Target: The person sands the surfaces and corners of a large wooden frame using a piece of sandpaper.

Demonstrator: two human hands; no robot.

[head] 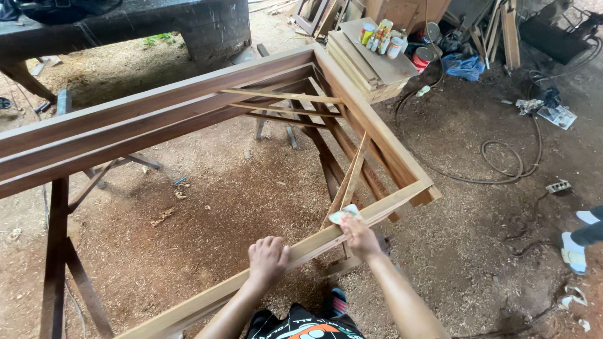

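Note:
A large wooden frame (377, 135) of long brown rails rests on trestles over a sawdust floor. My left hand (267, 258) grips the near rail (314, 245) of the frame, fingers curled over its top edge. My right hand (358, 235) presses a small pale folded sheet, like sandpaper (342, 215), against the near rail where a thin diagonal slat (352, 176) meets it. Both forearms reach forward from the bottom of the view.
A stack of boards (364, 63) with several cans and bottles on it stands behind the frame. Cables (502, 163) loop over the floor at the right near a power strip (558, 186). Another person's feet (575, 251) show at the right edge.

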